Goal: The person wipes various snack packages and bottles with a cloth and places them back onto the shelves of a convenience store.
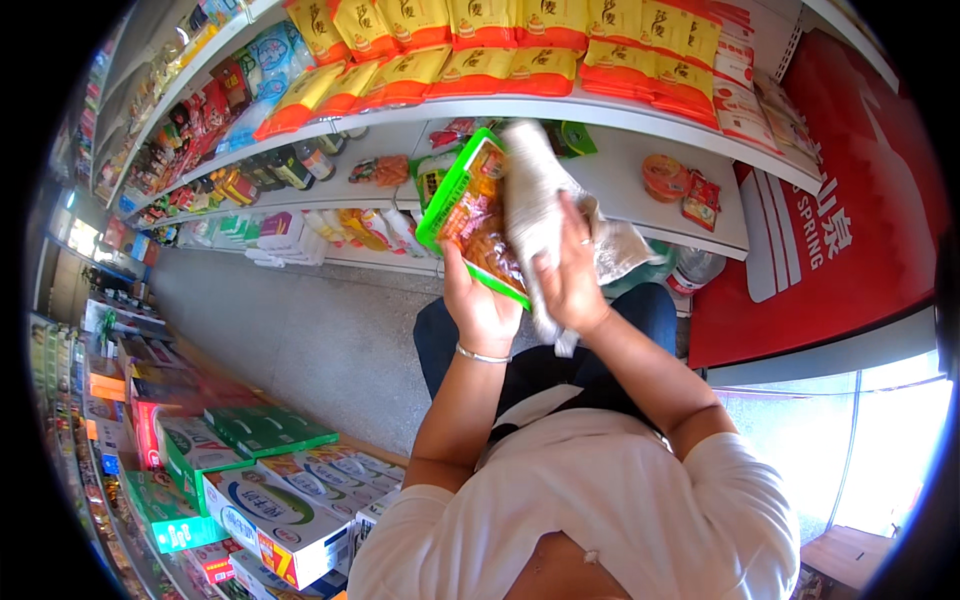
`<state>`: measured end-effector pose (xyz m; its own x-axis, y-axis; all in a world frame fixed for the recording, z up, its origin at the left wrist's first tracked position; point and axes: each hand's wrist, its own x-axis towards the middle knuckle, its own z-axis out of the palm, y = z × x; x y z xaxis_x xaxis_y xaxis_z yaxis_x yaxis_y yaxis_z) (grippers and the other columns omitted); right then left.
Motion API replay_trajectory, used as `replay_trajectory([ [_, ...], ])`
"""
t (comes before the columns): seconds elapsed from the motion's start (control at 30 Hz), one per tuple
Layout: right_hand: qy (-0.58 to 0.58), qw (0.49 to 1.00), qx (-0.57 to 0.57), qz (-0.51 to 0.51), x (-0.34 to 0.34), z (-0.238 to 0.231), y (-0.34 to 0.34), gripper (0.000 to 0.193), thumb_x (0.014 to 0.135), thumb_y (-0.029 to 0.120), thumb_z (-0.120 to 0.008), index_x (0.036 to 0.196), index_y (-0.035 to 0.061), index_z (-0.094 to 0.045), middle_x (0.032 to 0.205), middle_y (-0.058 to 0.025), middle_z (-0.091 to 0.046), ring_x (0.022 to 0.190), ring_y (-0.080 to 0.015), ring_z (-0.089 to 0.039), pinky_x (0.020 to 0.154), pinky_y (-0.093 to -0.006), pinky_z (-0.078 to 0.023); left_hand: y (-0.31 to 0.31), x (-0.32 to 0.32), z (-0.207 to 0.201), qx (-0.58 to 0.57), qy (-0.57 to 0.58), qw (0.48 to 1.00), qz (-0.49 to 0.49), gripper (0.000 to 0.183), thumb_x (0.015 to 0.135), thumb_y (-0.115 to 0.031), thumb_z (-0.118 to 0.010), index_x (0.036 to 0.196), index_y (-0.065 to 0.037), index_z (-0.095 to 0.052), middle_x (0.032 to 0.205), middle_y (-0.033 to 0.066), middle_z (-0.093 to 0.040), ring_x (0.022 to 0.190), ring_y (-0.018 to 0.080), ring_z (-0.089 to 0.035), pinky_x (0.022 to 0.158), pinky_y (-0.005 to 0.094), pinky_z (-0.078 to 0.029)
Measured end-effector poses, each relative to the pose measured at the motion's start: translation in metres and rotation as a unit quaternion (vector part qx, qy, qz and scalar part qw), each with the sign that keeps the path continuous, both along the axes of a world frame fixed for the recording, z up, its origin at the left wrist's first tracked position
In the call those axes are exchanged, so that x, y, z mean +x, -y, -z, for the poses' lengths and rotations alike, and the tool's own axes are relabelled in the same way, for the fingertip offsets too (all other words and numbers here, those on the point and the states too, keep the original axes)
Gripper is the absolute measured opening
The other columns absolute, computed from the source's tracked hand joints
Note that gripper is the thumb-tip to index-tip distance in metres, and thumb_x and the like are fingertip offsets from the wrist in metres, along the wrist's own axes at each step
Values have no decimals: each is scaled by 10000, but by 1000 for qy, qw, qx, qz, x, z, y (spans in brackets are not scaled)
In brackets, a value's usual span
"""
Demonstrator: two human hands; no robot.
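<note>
Wiping is looking unfinished mid-frame, left hand gripping a green-edged plastic food pack, right hand clutching a greyish-white cloth.

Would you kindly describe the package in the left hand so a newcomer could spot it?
Below the shelf of yellow bags, find the left hand. It holds, beside a pale cloth, a rectangular package, whose bright green border sets it apart from those bags.
</note>
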<state>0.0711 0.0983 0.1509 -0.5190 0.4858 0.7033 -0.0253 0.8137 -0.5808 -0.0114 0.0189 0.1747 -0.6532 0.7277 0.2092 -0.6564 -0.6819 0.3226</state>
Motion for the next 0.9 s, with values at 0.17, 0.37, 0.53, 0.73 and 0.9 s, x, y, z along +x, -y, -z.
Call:
replay_trajectory([
  [0.17,-172,701,-676,-146,7,64,-42,414,932,319,-333,1140,-10,-476,1075,-145,-562,958,-273,-557,840,-354,-441,7,-24,19,-4,29,996,88,498,908,-382,-395,1274,-47,-352,1291,111,-414,1163,274,-420,974,440,-335],
  [0.37,-216,487,-758,-377,26,9,-6,529,892,445,-402,1218,28,-415,1176,-177,-495,1041,-306,-505,922,-387,-386,-15,-30,55,-262,-5,965,31,340,889,-280,-491,1148,-59,-503,1124,79,-557,1035,182,-519,932,336,-380],
  [0.53,113,956,191,-190,28,2,37,268,696,302,-638,753,66,-527,1200,-152,-409,1265,-370,-272,985,-590,-153,-16,11,47,-91,-51,988,116,355,910,-299,-416,1121,-26,-502,1051,92,-569,995,183,-526,888,332,-406],
  [0.73,71,987,96,-111,23,-19,7,387,832,246,-509,1011,-97,-514,1115,-208,-493,1193,-358,-367,980,-516,-227,-18,2,84,-2,-52,971,234,387,912,-320,-382,1104,-6,-501,1024,120,-563,961,196,-531,852,341,-425],
  [0.9,63,911,-394,-103,17,44,-61,290,899,259,-447,955,-15,-522,924,-179,-567,939,-316,-560,797,-421,-440,-22,-4,105,71,-47,940,332,417,913,-337,-354,1089,11,-500,1001,143,-557,932,206,-535,822,349,-441],
])
